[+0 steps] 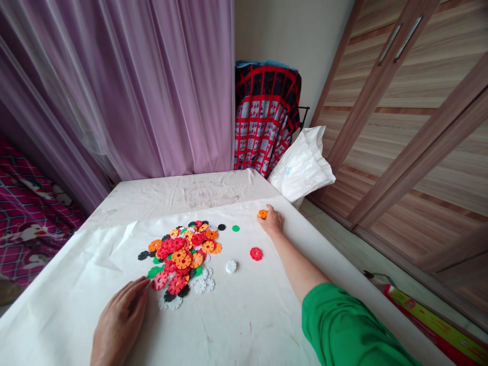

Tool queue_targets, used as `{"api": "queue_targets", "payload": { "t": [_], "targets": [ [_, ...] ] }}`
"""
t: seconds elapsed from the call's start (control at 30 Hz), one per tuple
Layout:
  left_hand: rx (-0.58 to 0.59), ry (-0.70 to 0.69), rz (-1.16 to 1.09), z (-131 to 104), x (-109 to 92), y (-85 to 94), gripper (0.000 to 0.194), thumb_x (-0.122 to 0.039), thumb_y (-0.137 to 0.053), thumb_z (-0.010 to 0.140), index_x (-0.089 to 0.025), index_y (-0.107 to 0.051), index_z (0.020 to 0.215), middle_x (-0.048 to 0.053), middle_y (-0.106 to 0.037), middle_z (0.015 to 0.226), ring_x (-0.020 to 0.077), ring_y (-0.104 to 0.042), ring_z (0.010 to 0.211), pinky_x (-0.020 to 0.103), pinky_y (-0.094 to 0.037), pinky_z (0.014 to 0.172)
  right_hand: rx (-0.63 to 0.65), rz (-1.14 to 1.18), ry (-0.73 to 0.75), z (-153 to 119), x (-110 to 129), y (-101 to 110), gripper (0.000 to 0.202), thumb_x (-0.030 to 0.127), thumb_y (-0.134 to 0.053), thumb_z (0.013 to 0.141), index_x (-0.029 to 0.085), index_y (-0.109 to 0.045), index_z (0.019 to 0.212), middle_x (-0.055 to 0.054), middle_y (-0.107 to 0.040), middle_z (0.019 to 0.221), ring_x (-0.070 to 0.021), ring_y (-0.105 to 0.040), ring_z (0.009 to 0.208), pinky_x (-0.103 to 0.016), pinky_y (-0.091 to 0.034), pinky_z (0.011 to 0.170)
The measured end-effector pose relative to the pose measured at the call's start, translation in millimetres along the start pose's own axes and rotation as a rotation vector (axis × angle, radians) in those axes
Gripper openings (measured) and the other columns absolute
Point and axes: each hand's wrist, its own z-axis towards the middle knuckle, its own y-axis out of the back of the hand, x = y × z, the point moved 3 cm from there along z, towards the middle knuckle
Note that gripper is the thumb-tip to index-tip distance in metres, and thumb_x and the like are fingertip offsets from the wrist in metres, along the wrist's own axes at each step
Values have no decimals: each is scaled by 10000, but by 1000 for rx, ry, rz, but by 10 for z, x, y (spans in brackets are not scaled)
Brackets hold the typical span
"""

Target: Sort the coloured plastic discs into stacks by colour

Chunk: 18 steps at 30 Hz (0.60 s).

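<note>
A heap of notched plastic discs [183, 258], flower-like and coloured red, orange, green, black and white, lies on the white-covered table [224, 325]. My left hand [121, 317] rests at the heap's near left edge, fingers stretched out and holding nothing. Over toward the right edge of the table, my right hand [272, 221] pinches an orange disc [263, 214]; its fingers partly cover the disc. Between the heap and my right arm lie a red disc [256, 253], a white disc [231, 267], a green disc [236, 228] and a black disc [221, 227], apart from one another.
A white bag [305, 165] stands against the table's far right corner. Behind it hangs a red checked cloth [263, 122]. Purple curtains [171, 91] close off the far side, and a wooden wardrobe [415, 122] stands to the right. A long yellow-red box [438, 320] lies below the right edge.
</note>
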Motion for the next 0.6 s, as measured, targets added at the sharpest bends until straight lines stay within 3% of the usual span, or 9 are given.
{"api": "queue_targets", "payload": {
  "t": [0.3, 0.47, 0.6],
  "targets": [
    [-7, -32, 47, 10, 9, -6, 508, -571, -412, 812, -262, -762, 1010, 44, -748, 1131, 275, -666, 1115, 380, -528, 981, -48, 62, -14, -43, -62, 25, 668, 447, -654, 801, 199, -440, 1383, -83, -658, 1240, -265, -547, 1182, -368, -376, 990],
    [-12, -56, 56, 11, 1, 1, 510, -579, -408, 813, -263, -766, 994, 42, -756, 1106, 274, -681, 1082, 384, -536, 972, -123, 124, -39, -239, -214, 34, 573, 247, -605, 812, 159, -444, 1355, -90, -674, 1207, -264, -566, 1146, -352, -376, 970],
    [-28, -78, 62, 19, 3, -1, 504, -579, -402, 821, -270, -764, 986, 40, -759, 1091, 268, -687, 1066, 377, -542, 962, -89, 147, -8, -309, -257, 24, 547, 124, -547, 799, 189, -454, 1335, -54, -707, 1119, -248, -567, 1148, -346, -367, 967]
  ]
}}
